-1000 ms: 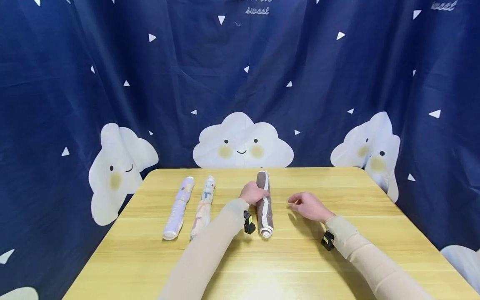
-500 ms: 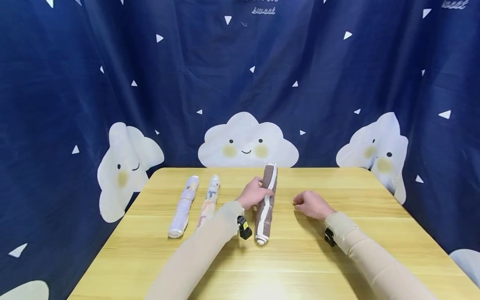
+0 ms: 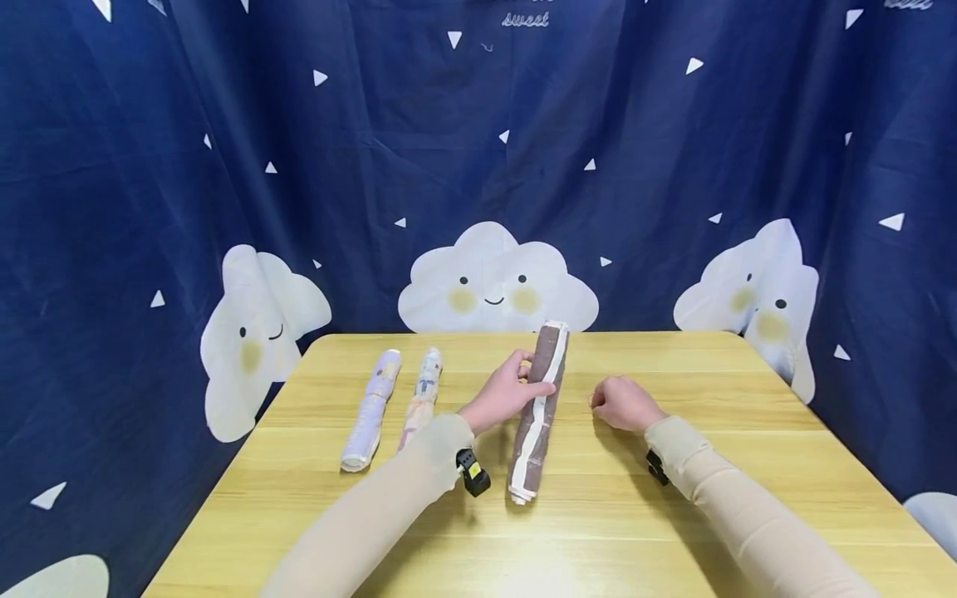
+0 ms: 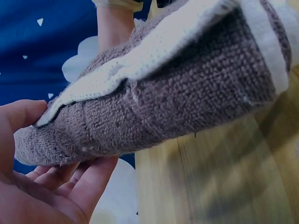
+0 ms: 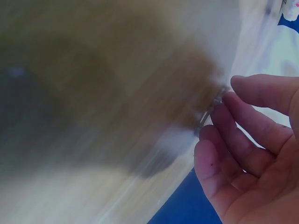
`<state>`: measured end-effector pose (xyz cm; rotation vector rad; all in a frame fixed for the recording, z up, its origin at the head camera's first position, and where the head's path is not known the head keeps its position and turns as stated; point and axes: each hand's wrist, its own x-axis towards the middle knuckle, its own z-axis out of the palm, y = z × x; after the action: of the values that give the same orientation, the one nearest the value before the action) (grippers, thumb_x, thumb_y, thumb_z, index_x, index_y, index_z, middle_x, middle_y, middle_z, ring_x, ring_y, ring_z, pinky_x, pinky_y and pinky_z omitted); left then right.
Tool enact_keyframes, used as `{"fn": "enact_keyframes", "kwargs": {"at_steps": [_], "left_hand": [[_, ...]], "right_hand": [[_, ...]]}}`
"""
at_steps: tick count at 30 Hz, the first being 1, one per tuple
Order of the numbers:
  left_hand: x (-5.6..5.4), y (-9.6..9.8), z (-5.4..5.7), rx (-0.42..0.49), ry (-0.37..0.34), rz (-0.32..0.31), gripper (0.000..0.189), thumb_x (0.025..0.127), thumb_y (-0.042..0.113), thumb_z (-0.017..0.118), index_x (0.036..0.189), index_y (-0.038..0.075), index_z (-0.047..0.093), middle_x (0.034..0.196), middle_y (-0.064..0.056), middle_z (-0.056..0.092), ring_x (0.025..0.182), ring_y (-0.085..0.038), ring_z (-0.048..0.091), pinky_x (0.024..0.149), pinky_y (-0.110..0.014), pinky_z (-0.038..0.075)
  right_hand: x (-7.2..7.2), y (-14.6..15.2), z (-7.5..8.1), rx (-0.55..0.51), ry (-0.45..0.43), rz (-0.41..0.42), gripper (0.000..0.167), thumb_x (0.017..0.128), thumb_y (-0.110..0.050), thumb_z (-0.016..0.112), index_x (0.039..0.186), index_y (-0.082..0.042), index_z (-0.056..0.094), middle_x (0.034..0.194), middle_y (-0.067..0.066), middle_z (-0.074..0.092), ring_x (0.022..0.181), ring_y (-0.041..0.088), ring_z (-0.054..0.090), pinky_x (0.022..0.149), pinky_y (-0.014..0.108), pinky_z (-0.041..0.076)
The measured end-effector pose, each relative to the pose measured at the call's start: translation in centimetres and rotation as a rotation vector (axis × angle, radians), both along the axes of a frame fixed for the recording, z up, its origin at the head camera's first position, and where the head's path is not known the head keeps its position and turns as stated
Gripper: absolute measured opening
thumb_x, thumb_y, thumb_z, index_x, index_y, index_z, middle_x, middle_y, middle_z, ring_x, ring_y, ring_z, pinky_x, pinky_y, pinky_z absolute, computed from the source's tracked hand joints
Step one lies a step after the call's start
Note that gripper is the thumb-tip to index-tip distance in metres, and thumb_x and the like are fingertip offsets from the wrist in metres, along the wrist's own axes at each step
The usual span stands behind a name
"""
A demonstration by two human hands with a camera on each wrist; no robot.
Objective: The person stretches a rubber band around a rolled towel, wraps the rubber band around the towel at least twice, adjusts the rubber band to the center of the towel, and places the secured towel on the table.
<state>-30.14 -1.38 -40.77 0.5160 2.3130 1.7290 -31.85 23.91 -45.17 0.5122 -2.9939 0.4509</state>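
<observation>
My left hand (image 3: 499,394) grips a rolled brown towel (image 3: 532,440) with a white wavy stripe, thumb on the near side and fingers behind. In the left wrist view the brown terry roll (image 4: 187,102) slants above the table, its white-edged end at the upper right. My right hand (image 3: 626,404) is just right of the roll, low over the tabletop. Between its thumb and fingertips it pinches a thin, pale rubber band (image 5: 211,111), partly hidden by the fingers. Apart from both hands, to the left, lie a rolled lilac towel (image 3: 366,423) and a rolled white patterned towel (image 3: 426,390).
The light wooden table (image 3: 598,523) has its far edge against a dark blue curtain (image 3: 478,108) with clouds and triangles. My left forearm (image 3: 374,515) crosses in front of the near end of the patterned roll.
My left hand has raised the brown towel roll off the table and tilted it, its top leaning right and its near end coming closer. The right hand has stayed nearly in place, still pinching the rubber band.
</observation>
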Motion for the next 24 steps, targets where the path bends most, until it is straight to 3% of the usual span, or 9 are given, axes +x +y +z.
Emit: {"fn": "enact_keyframes", "kwargs": {"at_steps": [12,18,24], "left_hand": [[1.6,-1.3,1.3,-0.012,0.032,-0.055,0.050,0.089,0.030,0.077,0.131,0.024,0.051,0.117,-0.005,0.069,0.095,-0.019,0.069,0.083,-0.037,0.057],[3.0,-2.1,1.8,-0.052,0.073,-0.052,0.053,0.089,0.030,0.077,0.134,0.024,0.049,0.115,-0.002,0.069,0.095,-0.016,0.069,0.081,-0.035,0.058],[4.0,-2.9,1.8,-0.072,0.101,-0.056,0.056,0.090,0.031,0.076,0.137,0.024,0.046,0.119,-0.002,0.066,0.102,-0.020,0.069,0.081,-0.034,0.058]], "right_hand": [[-0.1,0.0,0.3,0.023,0.004,-0.035,0.012,0.082,-0.007,0.066,0.075,-0.012,0.074,0.084,0.005,0.074,0.077,0.022,0.066,0.075,0.045,0.056],[0.1,0.1,0.2,0.020,-0.050,-0.028,0.018,0.083,-0.014,0.066,0.065,-0.016,0.062,0.066,-0.003,0.059,0.062,0.016,0.051,0.059,0.032,0.043],[0.4,0.3,0.3,-0.096,-0.116,0.052,0.018,0.092,-0.014,0.064,0.074,-0.011,0.061,0.067,-0.001,0.058,0.060,0.014,0.049,0.061,0.030,0.041]]}}
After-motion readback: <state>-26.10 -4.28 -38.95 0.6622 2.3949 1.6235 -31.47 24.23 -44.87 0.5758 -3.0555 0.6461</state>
